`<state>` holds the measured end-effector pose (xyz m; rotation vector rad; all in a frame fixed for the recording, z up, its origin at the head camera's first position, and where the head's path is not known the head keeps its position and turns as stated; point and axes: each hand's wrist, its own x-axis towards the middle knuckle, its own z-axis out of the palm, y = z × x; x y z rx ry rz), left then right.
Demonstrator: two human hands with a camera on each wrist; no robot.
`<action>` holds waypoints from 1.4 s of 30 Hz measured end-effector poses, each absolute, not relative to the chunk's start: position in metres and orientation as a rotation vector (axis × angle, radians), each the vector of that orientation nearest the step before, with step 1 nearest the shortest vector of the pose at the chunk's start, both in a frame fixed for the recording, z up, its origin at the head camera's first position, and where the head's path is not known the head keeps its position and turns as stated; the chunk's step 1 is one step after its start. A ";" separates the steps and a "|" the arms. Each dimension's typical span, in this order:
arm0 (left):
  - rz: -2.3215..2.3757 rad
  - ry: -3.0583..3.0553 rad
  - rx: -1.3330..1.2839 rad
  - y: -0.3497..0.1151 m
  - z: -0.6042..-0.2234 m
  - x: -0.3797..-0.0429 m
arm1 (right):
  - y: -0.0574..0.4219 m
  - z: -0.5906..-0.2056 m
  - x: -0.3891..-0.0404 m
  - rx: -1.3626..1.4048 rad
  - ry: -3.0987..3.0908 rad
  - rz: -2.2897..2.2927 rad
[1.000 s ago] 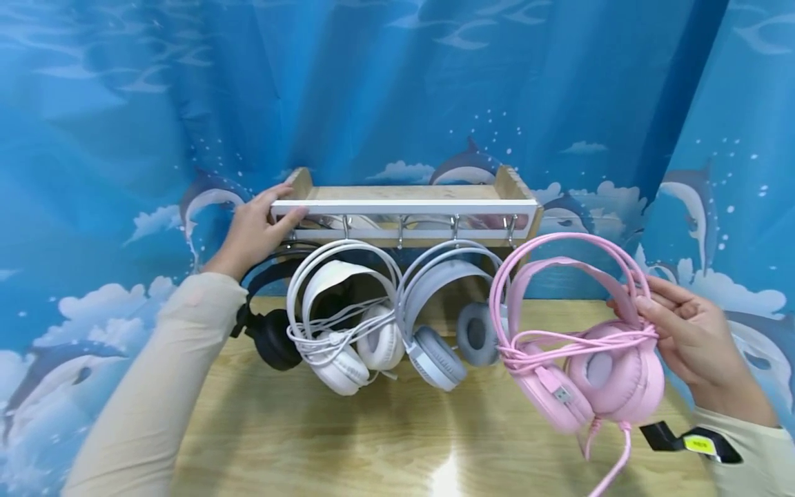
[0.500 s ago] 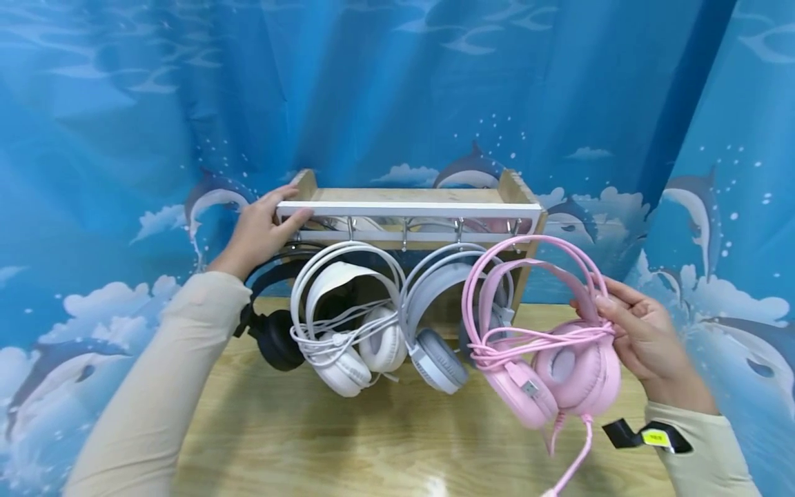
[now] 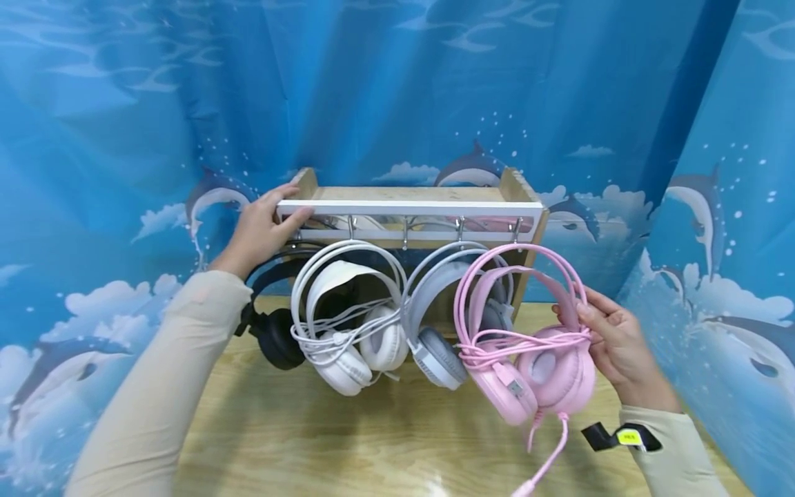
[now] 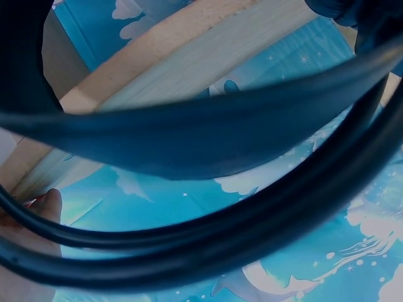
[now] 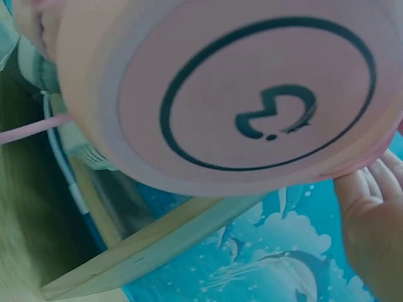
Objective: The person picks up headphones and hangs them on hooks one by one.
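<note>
My right hand (image 3: 621, 352) pinches a pair of pink headphones (image 3: 562, 383) by the headband, just above one ear cup. A pink cord is wrapped round both cups, and its thicker end dangles below. The top of the headband is right at the lower end of the rightmost hook (image 3: 517, 226). My left hand (image 3: 256, 231) grips the left end of a wooden hook rack (image 3: 410, 207), thumb over its white front bar. Below that hand hang black headphones (image 3: 279, 342), whose headband (image 4: 189, 141) fills the left wrist view. The pink ear cup (image 5: 271, 56) covers much of the right wrist view.
White headphones (image 3: 344, 369) with a bundled cord and grey headphones (image 3: 437, 362) hang from the rack's middle, side by side. The pink pair overlaps the grey one in the head view. Beneath lies a wood-grain tabletop (image 3: 348, 455); a blue dolphin-print curtain (image 3: 385, 90) stands behind.
My right hand has carried the pink headphones left, from right of the rack to the rightmost hook, and lowered them slightly over the last half second. The left hand keeps its grip.
</note>
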<state>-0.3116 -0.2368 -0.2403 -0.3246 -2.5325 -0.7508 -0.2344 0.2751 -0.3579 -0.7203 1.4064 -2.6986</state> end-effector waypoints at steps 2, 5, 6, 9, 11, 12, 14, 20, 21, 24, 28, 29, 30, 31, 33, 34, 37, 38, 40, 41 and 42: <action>-0.749 -2.532 -0.326 -0.237 -0.240 -0.311 | 0.274 -0.362 -0.236 -0.732 1.383 -2.720; -0.754 -2.534 -0.326 -0.237 -0.240 -0.311 | 0.273 -0.367 -0.239 -0.769 1.346 -2.742; -0.756 -2.535 -0.325 -0.237 -0.241 -0.311 | 0.272 -0.368 -0.241 -0.784 1.333 -2.745; -0.761 -2.537 -0.323 -0.237 -0.241 -0.311 | 0.273 -0.372 -0.244 -0.819 1.326 -2.734; -0.763 -2.535 -0.320 -0.236 -0.241 -0.311 | 0.273 -0.374 -0.246 -0.840 1.338 -2.721; -0.764 -2.535 -0.320 -0.236 -0.241 -0.311 | 0.274 -0.374 -0.247 -0.848 1.346 -2.713; -0.765 -2.532 -0.322 -0.236 -0.241 -0.312 | 0.274 -0.376 -0.250 -0.865 1.351 -2.694; -0.770 -2.534 -0.320 -0.236 -0.242 -0.313 | 0.275 -0.380 -0.255 -0.911 1.303 -2.650; -0.774 -2.534 -0.318 -0.236 -0.242 -0.312 | 0.274 -0.381 -0.256 -0.908 1.307 -2.648; -0.780 -2.536 -0.317 -0.236 -0.242 -0.312 | 0.274 -0.381 -0.256 -0.882 1.355 -2.648; -0.784 -2.542 -0.314 -0.236 -0.242 -0.312 | 0.274 -0.382 -0.256 -0.863 1.370 -2.640; -0.782 -2.544 -0.313 -0.236 -0.242 -0.311 | 0.275 -0.383 -0.256 -0.864 1.360 -2.639; -0.781 -2.546 -0.312 -0.236 -0.241 -0.311 | 0.275 -0.383 -0.256 -0.870 1.344 -2.635; -0.781 -2.547 -0.312 -0.236 -0.241 -0.311 | 0.276 -0.384 -0.256 -0.876 1.333 -2.630; -0.781 -2.550 -0.312 -0.236 -0.240 -0.311 | 0.277 -0.385 -0.256 -0.894 1.301 -2.622; -0.781 -2.551 -0.312 -0.237 -0.240 -0.311 | 0.278 -0.386 -0.256 -0.902 1.288 -2.620; -0.779 -2.556 -0.311 -0.237 -0.239 -0.310 | 0.279 -0.387 -0.256 -0.911 1.311 -2.608; -0.777 -2.557 -0.310 -0.237 -0.239 -0.310 | 0.279 -0.386 -0.256 -0.906 1.337 -2.605; -0.774 -2.558 -0.310 -0.237 -0.239 -0.310 | 0.280 -0.386 -0.256 -0.885 1.396 -2.603; -0.772 -2.559 -0.311 -0.237 -0.239 -0.310 | 0.280 -0.386 -0.256 -0.869 1.422 -2.604; -0.771 -2.558 -0.312 -0.237 -0.239 -0.310 | 0.280 -0.386 -0.256 -0.852 1.452 -2.605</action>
